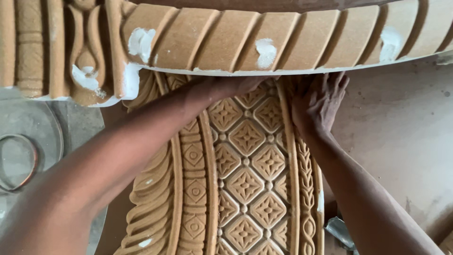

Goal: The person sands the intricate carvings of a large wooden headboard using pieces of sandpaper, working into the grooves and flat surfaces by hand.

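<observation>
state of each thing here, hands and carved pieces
left hand: reaching under the rope moulding, fingertips hidden
right hand: fingers spread, flat on the carved panel
carved panel: lying under both hands, bare wood colour
rope moulding: across the top, patched with white filler
ring: lying flat at left

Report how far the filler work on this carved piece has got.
Done: white filler patches already sit on the rope-twist moulding and the leaf carving at its left end. In hand: the left hand and right hand both press on the carved panel just under that moulding. Left: the patches look rough and unsanded, and the panel's diamond field shows almost no filler.
</observation>
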